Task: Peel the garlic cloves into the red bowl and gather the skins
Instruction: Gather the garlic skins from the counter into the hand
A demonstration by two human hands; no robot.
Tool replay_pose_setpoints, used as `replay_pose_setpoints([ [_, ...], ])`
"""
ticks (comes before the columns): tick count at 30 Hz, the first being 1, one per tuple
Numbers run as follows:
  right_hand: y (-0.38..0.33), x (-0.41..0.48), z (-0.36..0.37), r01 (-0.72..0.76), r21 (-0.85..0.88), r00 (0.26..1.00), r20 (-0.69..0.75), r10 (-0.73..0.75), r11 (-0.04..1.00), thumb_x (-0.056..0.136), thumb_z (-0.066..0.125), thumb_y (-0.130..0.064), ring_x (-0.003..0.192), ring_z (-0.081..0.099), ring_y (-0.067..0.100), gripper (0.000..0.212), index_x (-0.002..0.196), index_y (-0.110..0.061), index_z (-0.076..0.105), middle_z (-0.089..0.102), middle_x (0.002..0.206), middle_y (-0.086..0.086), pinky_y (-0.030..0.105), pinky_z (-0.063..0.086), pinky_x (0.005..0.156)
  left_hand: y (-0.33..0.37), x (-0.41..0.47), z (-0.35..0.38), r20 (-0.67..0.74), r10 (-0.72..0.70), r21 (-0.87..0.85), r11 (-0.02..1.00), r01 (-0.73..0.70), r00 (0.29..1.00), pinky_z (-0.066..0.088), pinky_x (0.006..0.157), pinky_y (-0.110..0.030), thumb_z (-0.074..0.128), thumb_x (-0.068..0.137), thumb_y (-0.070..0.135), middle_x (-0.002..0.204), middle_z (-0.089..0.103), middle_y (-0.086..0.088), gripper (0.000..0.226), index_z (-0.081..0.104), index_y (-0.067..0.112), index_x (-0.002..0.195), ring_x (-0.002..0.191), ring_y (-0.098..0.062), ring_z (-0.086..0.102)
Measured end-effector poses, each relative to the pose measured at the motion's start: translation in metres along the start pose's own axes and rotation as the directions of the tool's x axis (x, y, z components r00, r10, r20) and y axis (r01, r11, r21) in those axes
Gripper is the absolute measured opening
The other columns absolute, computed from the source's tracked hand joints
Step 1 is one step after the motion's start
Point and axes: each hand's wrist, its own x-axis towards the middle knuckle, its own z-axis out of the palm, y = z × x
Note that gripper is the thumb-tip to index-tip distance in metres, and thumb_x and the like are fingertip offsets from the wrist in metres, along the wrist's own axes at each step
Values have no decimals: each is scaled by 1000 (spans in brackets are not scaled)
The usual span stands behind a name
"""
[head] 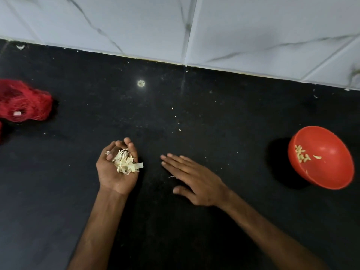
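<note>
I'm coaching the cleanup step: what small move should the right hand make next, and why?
Probably sweep the flat right hand leftward across the counter, pushing the small scrap beside it toward the cupped left hand, which holds a pile of skins. More flecks lie scattered on the counter.

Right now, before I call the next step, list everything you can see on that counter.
garlic skins: one handful, cream, in left palm
skin flecks: several, pale, scattered on countertop
peeled cloves: small heap, pale yellow, inside red bowl
red bowl: one, red, far right
mesh bag: one, red, far left
countertop: black
wall tiles: white, grey-veined, behind
left hand: palm up, cupping skins
right hand: flat, palm down
</note>
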Motion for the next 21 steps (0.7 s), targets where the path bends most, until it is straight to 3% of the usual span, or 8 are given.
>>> replay_pose_setpoints([
  [4, -29, 3, 14, -307, -152, 947, -150, 285, 940, 91, 35, -78, 155, -10, 20, 102, 160, -11, 0, -11, 168, 3, 50, 11, 125, -1, 1, 0, -3, -5, 0, 1000, 5, 1000, 59, 64, -22, 46, 100, 17, 50, 52, 10, 51, 43, 17, 49, 67, -9, 70],
  [9, -2, 79, 2, -535, 25, 784, -357, 507, 844, 98, 34, -68, 154, -14, 26, 92, 160, -13, -7, -18, 166, 10, 51, 6, 125, -5, 0, 1, -18, -15, -7, 1000, 15, 1000, 59, 62, -23, 47, 99, 17, 50, 51, 9, 42, 43, 18, 57, 67, -10, 70],
  [12, 32, 125, -14, -506, 40, 782, -402, 477, 862, 103, 36, -51, 155, -3, 29, 75, 161, -13, 5, -7, 168, 13, 47, 12, 125, -9, -2, 2, -12, -6, 1, 1000, 6, 1000, 59, 62, -23, 47, 99, 17, 48, 51, 9, 37, 42, 19, 63, 66, -10, 70],
  [16, 46, 140, -9, -400, 22, 817, -445, 367, 916, 105, 44, -16, 147, 31, 30, 45, 148, -1, 44, 39, 156, 17, 45, 34, 118, -20, -2, 2, -9, -20, 37, 999, 20, 1000, 59, 62, -24, 47, 100, 17, 49, 52, 8, 47, 42, 18, 53, 66, -10, 70],
  [18, 41, 125, 0, -388, 9, 802, -490, 342, 922, 97, 55, 1, 140, 43, 30, 42, 139, 3, 54, 52, 146, 17, 42, 43, 112, -24, -3, 1, -13, -25, 52, 998, 25, 1000, 59, 61, -24, 47, 100, 17, 50, 52, 7, 56, 42, 16, 45, 66, -11, 71],
  [21, 28, 92, 12, -345, -33, 812, -513, 281, 938, 90, 64, 6, 132, 51, 30, 43, 132, 5, 59, 58, 138, 16, 38, 47, 109, -31, -5, -6, -34, -35, 68, 997, 37, 999, 60, 61, -25, 47, 100, 17, 52, 55, 6, 58, 42, 15, 42, 66, -12, 72],
])
